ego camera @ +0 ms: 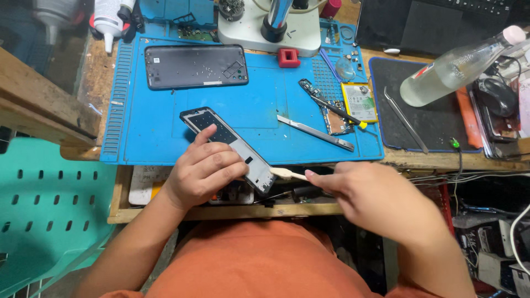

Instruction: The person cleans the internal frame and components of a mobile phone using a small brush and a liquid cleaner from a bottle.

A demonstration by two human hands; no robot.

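The scene was evenly and brightly lit from above, with strongest illumination on the blue work mat (243, 110). Shadows were soft and short. Glare appeared on the clear bottle (452, 69) at upper right. The upper left corner was dim and blurred. The right hand (370, 201) showed slight motion blur. Edges exhibited wide-angle distortion.

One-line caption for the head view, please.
Left hand holds a grey phone frame over a blue work mat; right hand touches a pale brush to its end.

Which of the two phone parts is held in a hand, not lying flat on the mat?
The phone frame in the left hand; the dark back cover lies untouched farther back.
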